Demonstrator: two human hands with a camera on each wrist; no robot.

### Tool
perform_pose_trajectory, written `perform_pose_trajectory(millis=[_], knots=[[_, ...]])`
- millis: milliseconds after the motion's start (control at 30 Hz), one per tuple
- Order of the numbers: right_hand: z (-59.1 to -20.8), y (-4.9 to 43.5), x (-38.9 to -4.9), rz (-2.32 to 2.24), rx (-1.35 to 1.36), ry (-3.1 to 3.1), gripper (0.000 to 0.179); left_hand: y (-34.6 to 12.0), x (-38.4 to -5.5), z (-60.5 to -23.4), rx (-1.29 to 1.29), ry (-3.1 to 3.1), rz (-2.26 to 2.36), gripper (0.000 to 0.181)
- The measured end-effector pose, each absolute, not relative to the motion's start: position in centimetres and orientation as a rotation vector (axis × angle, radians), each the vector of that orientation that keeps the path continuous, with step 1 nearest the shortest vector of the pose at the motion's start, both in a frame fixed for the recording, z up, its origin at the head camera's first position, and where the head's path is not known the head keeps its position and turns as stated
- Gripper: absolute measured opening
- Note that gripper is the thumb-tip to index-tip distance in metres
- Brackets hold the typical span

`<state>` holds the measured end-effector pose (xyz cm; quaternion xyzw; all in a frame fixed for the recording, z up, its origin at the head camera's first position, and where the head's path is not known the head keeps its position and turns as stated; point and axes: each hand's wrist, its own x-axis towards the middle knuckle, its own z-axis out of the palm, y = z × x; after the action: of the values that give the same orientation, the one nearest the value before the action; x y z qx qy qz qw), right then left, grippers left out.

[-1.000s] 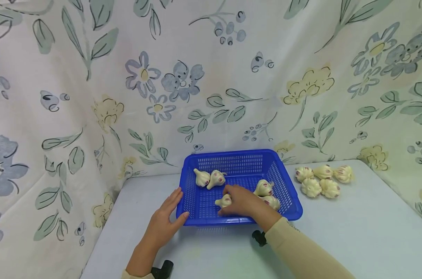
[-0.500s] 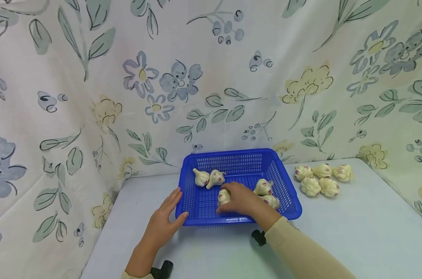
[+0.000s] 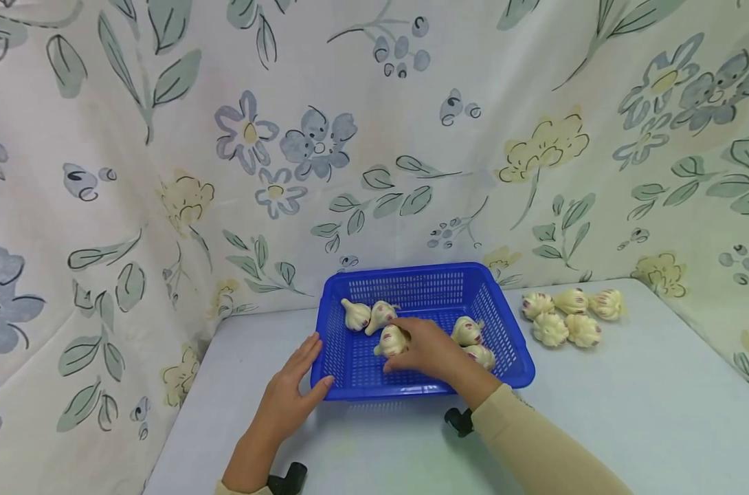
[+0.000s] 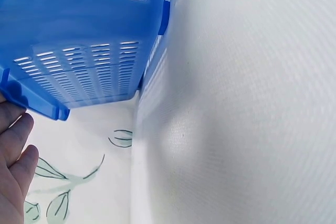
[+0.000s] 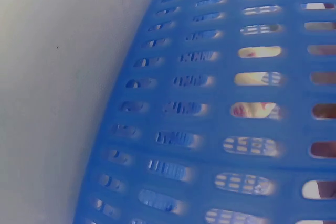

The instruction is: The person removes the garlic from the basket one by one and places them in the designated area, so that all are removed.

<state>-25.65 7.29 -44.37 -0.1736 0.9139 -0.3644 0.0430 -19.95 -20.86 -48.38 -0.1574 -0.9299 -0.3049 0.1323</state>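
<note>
In the head view a blue plastic basket [image 3: 356,394] stands on the white table. My right hand [image 3: 427,349] reaches over its near side and holds a garlic bulb [image 3: 392,342] between thumb and fingers, its stem end pointing lower left. Two garlic bulbs, one [image 3: 357,315] beside another [image 3: 382,315], lie at the basket's left. Another pair, a garlic bulb [image 3: 467,331] and one nearer [image 3: 482,356], lies at the right. My left hand [image 3: 291,385] touches the basket's left side with extended fingers. Slotted basket wall [image 5: 210,129] fills much of the right wrist view, mostly hiding the right hand.
To the right of the basket, several garlic bulbs [image 3: 550,330] sit grouped on the white table [image 3: 622,399]. A floral curtain [image 3: 374,137] hangs behind the table. Dark camera mounts show at both wrists.
The garlic bulb in my right hand has turned and shifted slightly up and left, with more of it showing. My left hand stays at the basket's side.
</note>
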Motion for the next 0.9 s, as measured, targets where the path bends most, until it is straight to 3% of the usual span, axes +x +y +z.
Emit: perform_pose_trajectory(millis=[900], knots=[[-43.56,7.87,-25.32,-1.301,-0.540,2.799,0.088,-20.79,-20.09,-48.41,-0.453,-2.680,-0.882,0.067]])
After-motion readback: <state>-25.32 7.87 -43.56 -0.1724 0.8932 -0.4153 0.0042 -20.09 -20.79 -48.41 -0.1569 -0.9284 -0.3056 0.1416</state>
